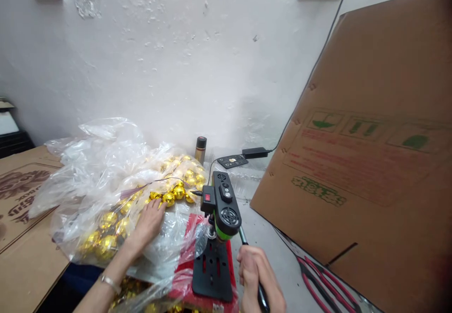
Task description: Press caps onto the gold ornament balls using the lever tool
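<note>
Left fingers: the left hand [151, 219] is laid over gold balls [179, 191] with its fingers bent onto them; whether they pinch one I cannot tell.
Right fingers: the right hand [260, 275] is wrapped around a black handle [262, 299], thumb uppermost, gripping it.
Handle: tilted, with a metal shaft rising toward the black device; their join is hidden.
Gold balls: shiny, clustered under and beyond the left fingertips, with more showing through the clear plastic bag [102, 155] around the left forearm.
Bracelet [111, 283]: pale, around the left wrist.
Black device [226, 200]: between the two hands, with two round grilles, a green band low down, and a small side box with a red switch.
Base plate [212, 277]: black and slotted, below the device, on a red surface [181, 277].
Behind the device: a flat black panel [232, 161], a black adapter [254, 153] with a cord [310, 75] running up, and a black-capped can [200, 150] standing just beside the bag.
Right side: a large cardboard box [353, 106], tilted, with red-and-black loops [318, 280] near its lower edge.
Left side: printed cardboard [21, 247], partly under the bag.
Back: a white wall [212, 77] with flaking patches.
</note>
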`<state>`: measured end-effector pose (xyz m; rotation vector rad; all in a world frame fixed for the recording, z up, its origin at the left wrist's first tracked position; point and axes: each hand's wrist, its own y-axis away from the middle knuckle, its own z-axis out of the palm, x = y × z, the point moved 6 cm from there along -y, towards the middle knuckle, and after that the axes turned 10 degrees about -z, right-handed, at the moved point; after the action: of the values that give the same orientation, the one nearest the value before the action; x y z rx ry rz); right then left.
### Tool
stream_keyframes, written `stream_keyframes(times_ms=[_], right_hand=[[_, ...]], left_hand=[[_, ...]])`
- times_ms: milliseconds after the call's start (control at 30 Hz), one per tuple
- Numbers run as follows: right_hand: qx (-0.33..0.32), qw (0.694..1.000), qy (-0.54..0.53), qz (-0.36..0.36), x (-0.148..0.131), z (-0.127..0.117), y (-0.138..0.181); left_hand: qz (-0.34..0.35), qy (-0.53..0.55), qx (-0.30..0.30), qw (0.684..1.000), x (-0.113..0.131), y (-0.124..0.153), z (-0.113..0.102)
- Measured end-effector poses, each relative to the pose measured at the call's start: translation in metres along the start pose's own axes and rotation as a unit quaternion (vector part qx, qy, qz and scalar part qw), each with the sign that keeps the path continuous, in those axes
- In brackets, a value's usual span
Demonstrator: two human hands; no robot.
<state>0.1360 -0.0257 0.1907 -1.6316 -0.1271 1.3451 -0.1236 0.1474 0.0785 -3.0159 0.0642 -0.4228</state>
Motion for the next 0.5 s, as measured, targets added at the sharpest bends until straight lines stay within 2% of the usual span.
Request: stream_keyframes(times_ms=[67, 133, 300, 367, 400, 433, 500], right_hand=[[-0.005, 1.000, -0.004, -0.007, 0.001, 0.000, 0.000], [-0.011, 1.000, -0.010, -0.016, 0.001, 0.000, 0.000], [-0.029, 0.999, -0.010, -0.028, 0.003, -0.001, 0.000], [-0.039, 0.998, -0.002, -0.040, 0.004, -0.003, -0.003], [-0.045, 0.998, 0.003, -0.050, 0.005, -0.004, -0.006], [-0.056, 0.996, 0.006, -0.067, 0.005, -0.005, -0.009], [-0.081, 0.991, 0.011, -0.110, 0.002, -0.005, -0.017]], left_hand=[[-0.014, 0.004, -0.016, 1.000, -0.005, -0.024, -0.008], [-0.010, 0.032, -0.018, 0.999, -0.006, -0.034, -0.008], [-0.024, 0.136, 0.001, 0.990, -0.004, -0.024, -0.014], [-0.051, 0.232, -0.002, 0.971, 0.000, -0.013, -0.020], [-0.075, 0.323, -0.017, 0.943, 0.002, -0.007, -0.021], [-0.105, 0.430, -0.043, 0.896, 0.005, 0.001, -0.018], [-0.166, 0.625, -0.112, 0.755, 0.017, 0.019, -0.005]])
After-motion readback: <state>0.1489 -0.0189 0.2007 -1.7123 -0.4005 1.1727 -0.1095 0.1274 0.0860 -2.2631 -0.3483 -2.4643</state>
